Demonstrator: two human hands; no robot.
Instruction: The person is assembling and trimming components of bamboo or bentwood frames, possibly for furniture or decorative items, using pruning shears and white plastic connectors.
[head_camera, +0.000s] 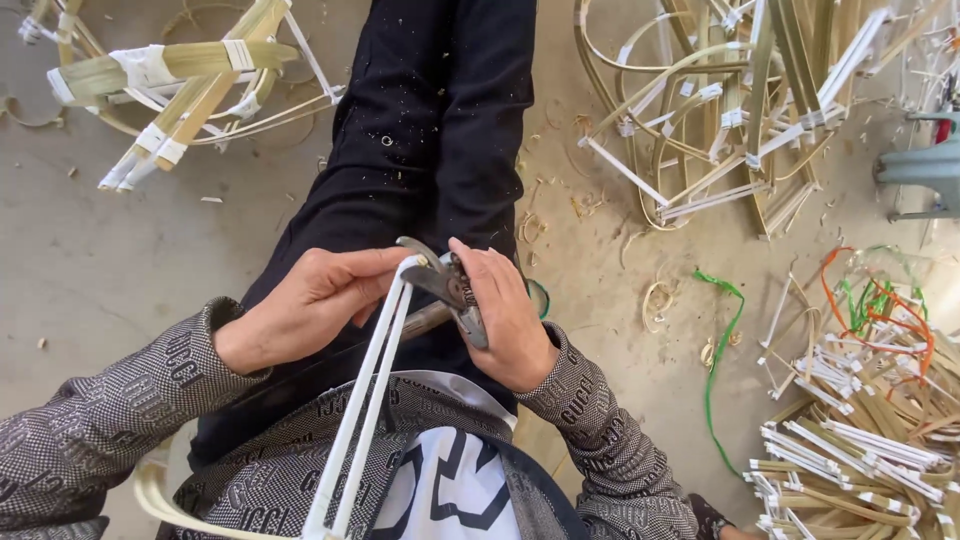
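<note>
Bright, even daylight with soft, faint shadows. Pale glare washes the top right, beyond the bamboo frames (720, 110). Wide-angle bending toward the edges; the centre below them is sharp.

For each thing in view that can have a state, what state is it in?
Left hand: closed on the white strips.
Right hand: gripping the cutters.
Cutters: jaws at the strips' upper end.
White strips: paired, held slanting.
Bamboo frames: taped, heaped on the floor.
Cut strips: piled loose.
Green string: loose on the floor.
</note>
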